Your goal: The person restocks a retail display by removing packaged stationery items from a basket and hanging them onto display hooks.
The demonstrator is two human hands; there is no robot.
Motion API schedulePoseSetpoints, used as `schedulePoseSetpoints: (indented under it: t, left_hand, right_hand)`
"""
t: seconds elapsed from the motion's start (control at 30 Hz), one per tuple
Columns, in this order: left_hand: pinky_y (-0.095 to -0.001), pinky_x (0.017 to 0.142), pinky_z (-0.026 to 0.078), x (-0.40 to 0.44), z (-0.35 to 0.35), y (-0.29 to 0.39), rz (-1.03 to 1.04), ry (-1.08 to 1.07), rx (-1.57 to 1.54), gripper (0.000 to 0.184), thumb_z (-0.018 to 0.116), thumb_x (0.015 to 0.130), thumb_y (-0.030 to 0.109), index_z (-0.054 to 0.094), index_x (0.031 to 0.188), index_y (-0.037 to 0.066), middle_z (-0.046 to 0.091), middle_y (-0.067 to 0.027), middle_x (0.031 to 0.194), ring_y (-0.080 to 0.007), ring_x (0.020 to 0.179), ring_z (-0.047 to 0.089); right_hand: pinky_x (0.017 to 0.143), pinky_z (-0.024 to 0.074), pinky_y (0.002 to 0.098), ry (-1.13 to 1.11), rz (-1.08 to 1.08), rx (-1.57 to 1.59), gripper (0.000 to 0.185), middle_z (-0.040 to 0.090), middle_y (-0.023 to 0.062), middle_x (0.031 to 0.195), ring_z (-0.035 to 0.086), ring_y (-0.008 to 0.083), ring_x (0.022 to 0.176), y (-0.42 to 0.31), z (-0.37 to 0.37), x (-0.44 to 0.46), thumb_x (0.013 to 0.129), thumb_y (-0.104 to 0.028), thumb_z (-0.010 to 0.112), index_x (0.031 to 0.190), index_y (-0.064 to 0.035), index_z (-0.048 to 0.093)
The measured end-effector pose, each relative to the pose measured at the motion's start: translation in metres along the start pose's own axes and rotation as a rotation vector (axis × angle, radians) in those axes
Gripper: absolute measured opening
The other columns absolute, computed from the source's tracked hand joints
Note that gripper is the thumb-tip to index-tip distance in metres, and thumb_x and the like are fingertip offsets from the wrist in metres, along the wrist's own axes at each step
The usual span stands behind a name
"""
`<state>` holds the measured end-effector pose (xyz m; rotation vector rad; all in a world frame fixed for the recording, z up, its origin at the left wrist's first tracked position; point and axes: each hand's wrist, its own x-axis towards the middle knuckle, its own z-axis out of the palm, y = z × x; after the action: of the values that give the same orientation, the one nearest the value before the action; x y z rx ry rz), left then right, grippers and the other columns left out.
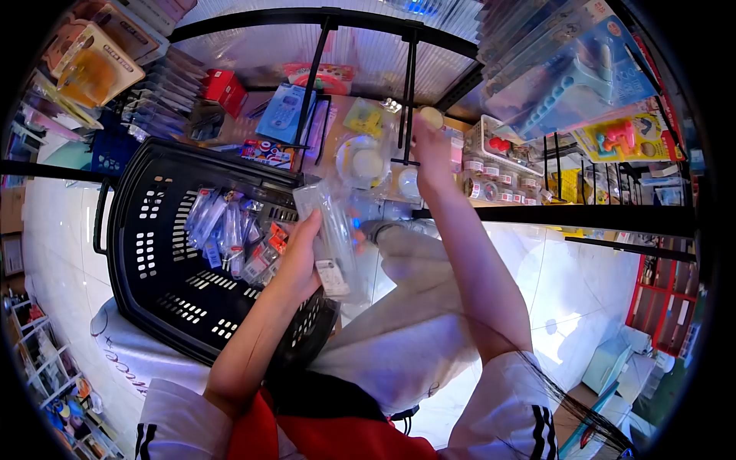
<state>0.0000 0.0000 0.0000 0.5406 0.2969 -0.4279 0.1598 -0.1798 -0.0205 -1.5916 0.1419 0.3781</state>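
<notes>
My left hand (305, 257) is closed around a long, clear plastic package (333, 238) with a white label near its lower end. It holds the package over the right side of a black plastic basket (142, 287). Inside the basket lies a pile of small clear-wrapped items (226, 230), some with orange parts. My right hand (433, 157) reaches into the shelf beside the black upright rods. Near its fingertips is a pale round item (432, 117). The fingers are small and partly hidden, so their grip is unclear. A clear package with round pale pieces (362, 162) lies to their left.
The shelf's black front bar (552, 217) crosses at the right, with black rods (407, 92) rising nearby. Small labelled jars (491, 180) and a white basket (498, 138) stand right of my right hand. Blister packs (567, 84) hang above. A blue boxed item (282, 111) sits left.
</notes>
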Motion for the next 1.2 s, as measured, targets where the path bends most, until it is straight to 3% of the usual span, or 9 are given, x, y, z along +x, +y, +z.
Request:
schedulePoseSetpoints:
  t: [0.17, 0.23, 0.3, 0.5, 0.73, 0.83, 0.97, 1.0, 1.2]
  left_hand:
    - [-0.0418, 0.087, 0.042, -0.005, 0.028, -0.003, 0.196, 0.093, -0.052, 0.034, 0.044, 0.087, 0.019, 0.037, 0.118, 0.006, 0.046, -0.0101, 0.114, -0.0243, 0.103, 0.048]
    - [-0.0376, 0.088, 0.04, -0.007, 0.025, -0.001, 0.298, 0.141, 0.065, 0.038, 0.045, 0.085, 0.006, 0.032, 0.12, 0.007, 0.045, -0.0102, 0.114, -0.0219, 0.104, 0.047]
    - [-0.0326, 0.088, 0.039, -0.004, 0.021, -0.003, 0.441, 0.19, 0.215, 0.045, 0.049, 0.082, 0.001, 0.028, 0.121, 0.007, 0.043, -0.0105, 0.114, -0.0193, 0.103, 0.047]
    - [-0.0294, 0.086, 0.039, -0.001, 0.027, -0.005, 0.569, 0.378, 0.342, 0.05, 0.057, 0.078, 0.002, 0.028, 0.119, 0.005, 0.044, -0.0094, 0.11, -0.0151, 0.101, 0.046]
    - [-0.03, 0.069, 0.049, 0.0, 0.013, 0.0, 0.52, 0.393, 0.241, 0.035, 0.058, 0.08, 0.009, 0.04, 0.11, 0.006, 0.051, -0.0045, 0.09, -0.0139, 0.079, 0.054]
    - [-0.0285, 0.061, 0.048, -0.006, 0.01, 0.006, 0.534, 0.328, 0.272, 0.025, 0.057, 0.078, 0.006, 0.046, 0.1, 0.003, 0.054, -0.0055, 0.072, -0.0151, 0.064, 0.056]
    - [-0.0292, 0.057, 0.046, -0.01, 0.025, 0.012, 0.458, 0.24, 0.443, 0.02, 0.056, 0.077, 0.006, 0.047, 0.095, 0.002, 0.053, -0.0072, 0.071, -0.0162, 0.06, 0.055]
    - [-0.0309, 0.057, 0.046, -0.007, 0.033, 0.013, 0.473, 0.219, 0.481, 0.019, 0.056, 0.077, 0.007, 0.047, 0.094, 0.003, 0.052, -0.0074, 0.073, -0.017, 0.06, 0.053]
    - [-0.0249, 0.058, 0.046, 0.012, 0.043, 0.011, 0.509, 0.171, 0.529, 0.02, 0.059, 0.075, 0.005, 0.048, 0.091, 0.0, 0.057, -0.0064, 0.071, -0.0128, 0.061, 0.057]
  right_hand:
    - [0.079, 0.0388, 0.0353, 0.401, 0.086, 0.189, 0.036, 0.051, 0.0052, 0.096, 0.05, 0.0202, 0.089, -0.015, 0.017, -0.041, 0.086, -0.032, 0.043, 0.11, -0.0054, 0.046]
    - [0.063, 0.0422, 0.0291, 0.275, 0.332, 0.209, 0.035, 0.052, 0.0051, 0.083, 0.052, 0.0168, 0.067, -0.002, 0.019, -0.073, 0.087, -0.033, 0.04, 0.105, -0.0038, 0.048]
    - [0.065, 0.0463, 0.0301, -0.25, 0.574, 0.283, 0.035, 0.053, 0.0074, 0.09, 0.056, 0.0181, 0.073, 0.006, 0.006, -0.093, 0.086, -0.033, 0.045, 0.104, -0.0043, 0.047]
    - [0.067, 0.0501, 0.0279, -0.672, 0.436, -0.085, 0.019, 0.058, 0.007, 0.082, 0.059, 0.0159, 0.08, -0.001, 0.001, -0.12, 0.079, -0.015, 0.059, 0.091, -0.001, 0.053]
    - [0.07, 0.0432, 0.0225, 0.023, -0.128, -0.089, 0.006, 0.057, 0.0033, 0.08, 0.054, 0.0098, 0.076, -0.007, -0.041, -0.113, 0.079, 0.0, 0.054, 0.085, -0.0003, 0.053]
    - [0.072, 0.0414, 0.0228, 0.018, -0.31, -0.147, 0.006, 0.056, 0.0018, 0.079, 0.053, 0.0097, 0.076, -0.03, -0.046, -0.115, 0.08, 0.003, 0.052, 0.085, -0.0004, 0.052]
    - [0.065, 0.0431, 0.0311, -0.024, -0.629, -0.841, 0.011, 0.056, 0.011, 0.077, 0.056, 0.0244, 0.074, -0.037, -0.041, -0.1, 0.072, 0.002, 0.056, 0.082, -0.002, 0.057]
    - [0.062, 0.0443, 0.0257, -0.02, -0.648, -0.88, 0.008, 0.057, 0.0092, 0.076, 0.056, 0.0161, 0.069, -0.036, -0.037, -0.094, 0.075, 0.003, 0.055, 0.082, 0.0003, 0.058]
    - [0.064, 0.0455, 0.0268, -0.048, -0.42, -0.338, 0.012, 0.058, 0.0097, 0.079, 0.058, 0.0173, 0.073, -0.02, -0.021, -0.057, 0.073, 0.003, 0.058, 0.084, 0.001, 0.059]
